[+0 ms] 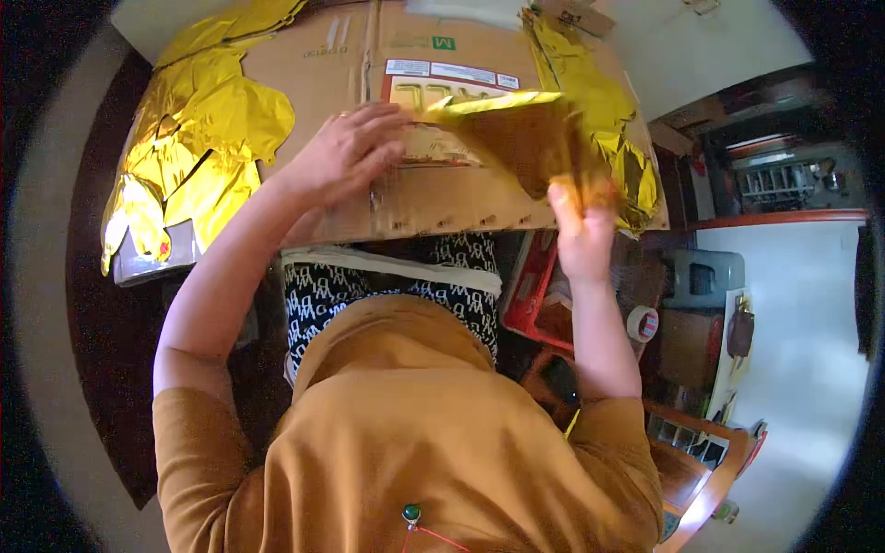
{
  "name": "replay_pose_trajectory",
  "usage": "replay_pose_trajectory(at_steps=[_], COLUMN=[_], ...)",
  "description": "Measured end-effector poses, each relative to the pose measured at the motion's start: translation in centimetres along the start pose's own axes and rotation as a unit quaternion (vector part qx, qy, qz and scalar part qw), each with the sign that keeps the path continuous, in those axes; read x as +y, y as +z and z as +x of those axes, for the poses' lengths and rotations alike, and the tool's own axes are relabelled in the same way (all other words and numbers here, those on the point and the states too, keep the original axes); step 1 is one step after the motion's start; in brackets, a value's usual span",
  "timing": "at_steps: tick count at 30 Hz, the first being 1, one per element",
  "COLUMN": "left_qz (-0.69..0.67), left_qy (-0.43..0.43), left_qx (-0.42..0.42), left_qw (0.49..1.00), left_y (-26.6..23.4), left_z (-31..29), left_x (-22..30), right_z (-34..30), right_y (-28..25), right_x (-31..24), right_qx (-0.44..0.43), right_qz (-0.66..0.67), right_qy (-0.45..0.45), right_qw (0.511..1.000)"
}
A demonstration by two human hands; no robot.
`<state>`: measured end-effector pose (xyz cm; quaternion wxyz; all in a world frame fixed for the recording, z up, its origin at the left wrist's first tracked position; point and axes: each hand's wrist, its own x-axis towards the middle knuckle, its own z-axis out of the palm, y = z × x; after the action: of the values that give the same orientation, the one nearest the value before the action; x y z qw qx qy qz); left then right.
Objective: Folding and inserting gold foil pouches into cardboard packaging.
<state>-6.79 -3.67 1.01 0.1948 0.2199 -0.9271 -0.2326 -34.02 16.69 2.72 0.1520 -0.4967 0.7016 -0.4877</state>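
My right hand [583, 221] is closed on a flat gold foil balloon [530, 138], uninflated and smeared by motion, held up over the cardboard. Its far edge shines bright yellow while its near side looks dark. Close to the foil's left tip is my left hand [355, 147], fingers apart and slightly bent, with nothing visible in them. Beneath both hands lies a large cardboard box [323, 83] with a printed label [452, 72], partly covered by the foil.
Flat gold foil pieces [221, 120] are heaped on the box's left side, over a clear plastic bag [157, 263]. More gold foil [590, 74] lies on its right. Below right are a red tray [530, 286], a tape roll [643, 323] and a wooden chair [710, 479].
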Motion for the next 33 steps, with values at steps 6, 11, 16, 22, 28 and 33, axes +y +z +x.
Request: replay_pose_trajectory(at_steps=[6, 11, 16, 22, 28, 33], left_qz=[0.148, 0.259, 0.198, -0.280, 0.020, 0.119], left_qy=[0.061, 0.156, 0.190, -0.100, -0.232, -0.171], left_qx=[0.001, -0.019, 0.040, 0.164, 0.056, 0.148], left_qw=[0.987, 0.953, 0.961, 0.940, 0.971, 0.967], left_y=[1.6, 3.2, 2.7, -4.2, -0.5, 0.6], left_z=[-0.8, -4.4, -5.7, 2.5, 3.2, 1.6], left_x=[2.0, 6.7, 6.7, 4.5, 0.3, 0.1], right_z=[1.9, 0.6, 0.5, 1.9, 3.8, 7.2], right_y=[-2.3, -4.8, -6.4, -9.4, -8.2, -4.6], right_x=[1.0, 2.0, 0.6, -3.3, -2.3, 1.0], right_qx=[0.049, 0.073, 0.080, 0.090, -0.071, -0.247], right_qz=[0.312, 0.362, 0.406, 0.489, 0.470, 0.366], right_qy=[0.133, 0.116, 0.089, 0.038, 0.112, 0.250], right_qw=[0.940, 0.922, 0.906, 0.867, 0.872, 0.862])
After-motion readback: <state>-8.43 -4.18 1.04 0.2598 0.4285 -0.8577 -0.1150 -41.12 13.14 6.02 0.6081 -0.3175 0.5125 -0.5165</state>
